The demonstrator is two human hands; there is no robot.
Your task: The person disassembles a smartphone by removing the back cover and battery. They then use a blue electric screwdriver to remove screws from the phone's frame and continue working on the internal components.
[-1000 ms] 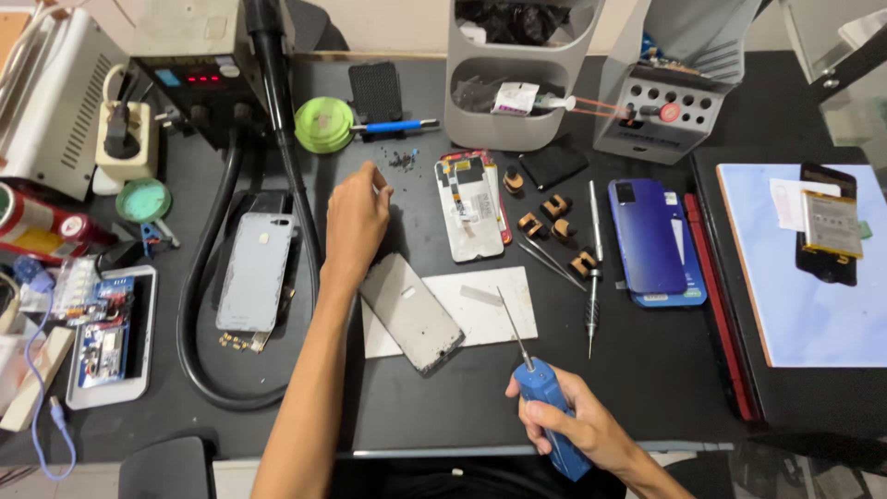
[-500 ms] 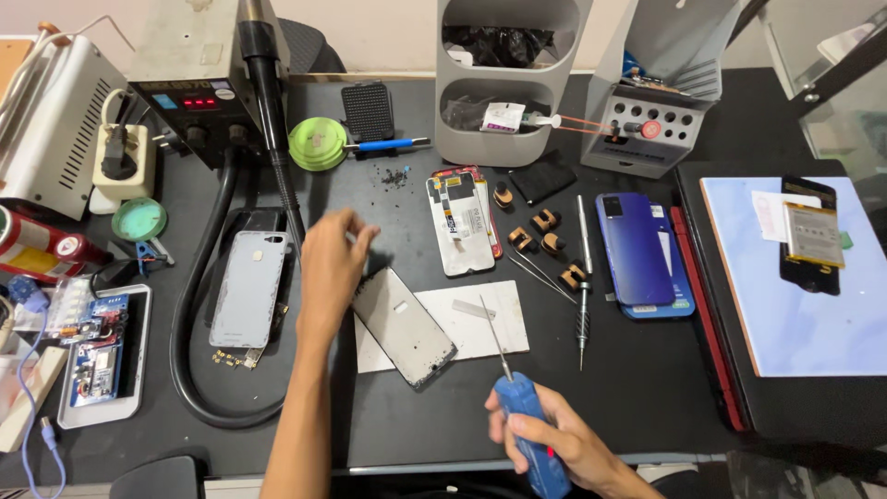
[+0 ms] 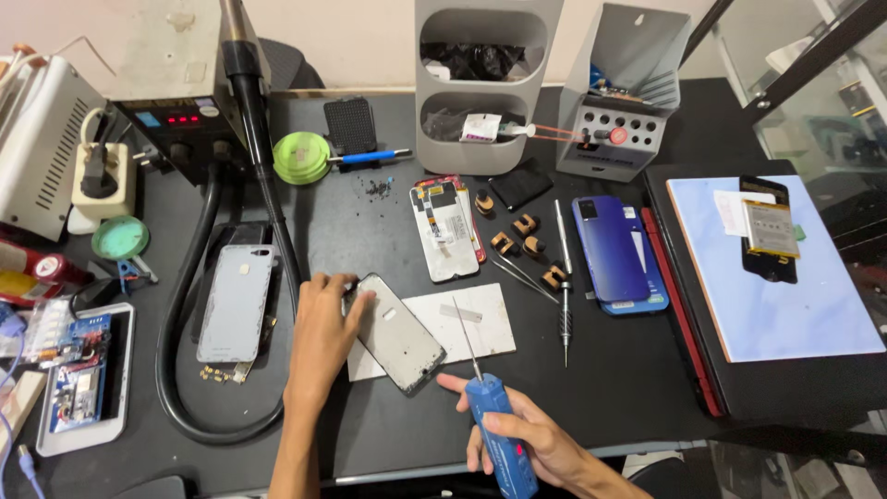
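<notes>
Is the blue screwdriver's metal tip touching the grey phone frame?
No, the blue electric screwdriver in the right hand points its tip over the white sheet, beside the grey phone frame.

Readout: a small red-lit digital display (image 3: 183,119) on the dark front panel of the station at the bench's back left.
Packet: a white packet with red marks (image 3: 480,127), lying in the lower shelf of the grey organiser.
Battery label: a yellowish rectangle (image 3: 770,228) on the black phone at right, on the pale blue mat.
White sticker: a small paper slip (image 3: 734,212) just left of it.
Red cans: labelled in red and yellow (image 3: 32,277), at the far left edge.
</notes>
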